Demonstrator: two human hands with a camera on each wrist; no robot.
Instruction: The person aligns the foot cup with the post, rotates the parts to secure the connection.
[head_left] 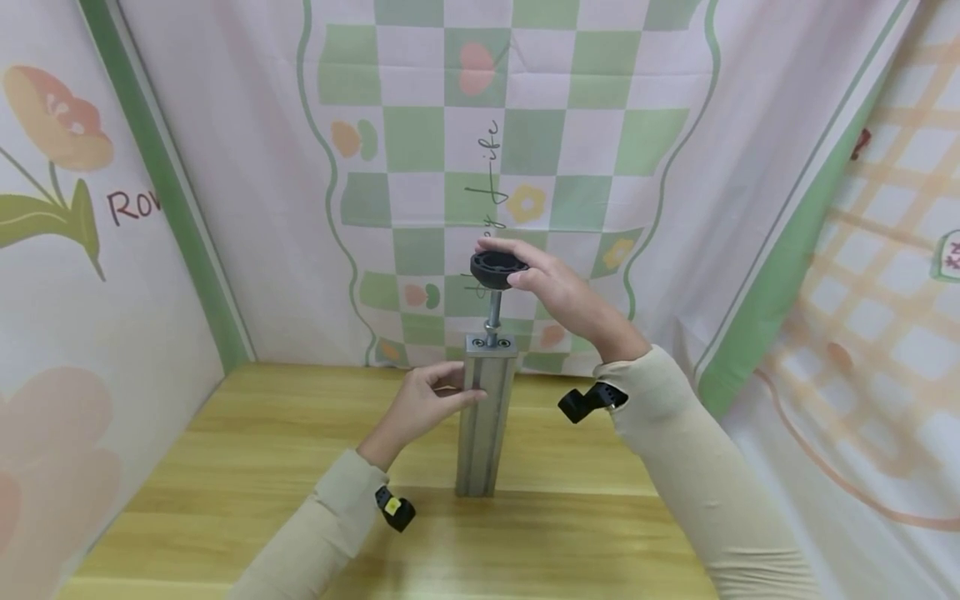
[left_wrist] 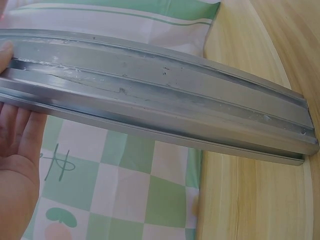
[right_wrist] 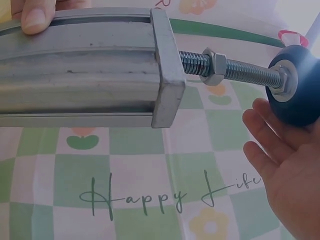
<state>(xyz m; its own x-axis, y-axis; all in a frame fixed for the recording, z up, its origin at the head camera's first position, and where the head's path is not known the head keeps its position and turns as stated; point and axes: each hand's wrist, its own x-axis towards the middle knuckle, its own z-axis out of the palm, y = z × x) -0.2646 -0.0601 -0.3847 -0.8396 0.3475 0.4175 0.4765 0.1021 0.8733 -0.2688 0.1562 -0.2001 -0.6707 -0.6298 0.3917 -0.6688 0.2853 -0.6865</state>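
Note:
An aluminium profile [head_left: 486, 433] stands upright on the wooden table, with long grooves down its sides. My left hand [head_left: 423, 400] grips it near the top, thumb on the near side. A metal end plate [right_wrist: 167, 70] caps the profile, and out of it rises a threaded rod [right_wrist: 252, 71] with a hex nut [right_wrist: 215, 66] partway along. At the rod's top sits a black round levelling foot [head_left: 491, 273], its ribbed underside facing up. My right hand [head_left: 562, 292] holds this foot by its rim, fingers on the far side and thumb on the near side.
The wooden table [head_left: 285, 467] reaches back to a hanging cloth [head_left: 420, 142] with green and white checks. Printed cloths also hang at the left [head_left: 172, 275] and right [head_left: 862, 350]. A black strap device [head_left: 592, 402] is on each wrist.

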